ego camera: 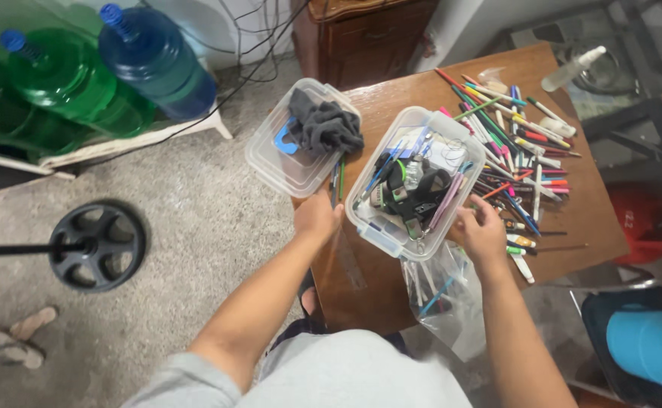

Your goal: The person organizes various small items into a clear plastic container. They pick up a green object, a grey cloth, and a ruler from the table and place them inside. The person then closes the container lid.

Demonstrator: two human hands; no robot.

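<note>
Your right hand (482, 233) rests against the right long wall of the clear plastic box (414, 181), fingers curled loosely around the rim near its front corner, gripping nothing else. The box sits on the wooden table (573, 227), crammed with pens and a dark strap, its long axis running from the near left edge up and away to the right. Your left hand (316, 215) lies on the opposite side, fingers bent down over the table edge beside a few loose pencils (337, 181); whether it pinches one, you cannot tell. The box lies between your two hands, and the right is the nearer, touching it. The scattered pens (520, 151) lie just beyond your right hand.
</note>
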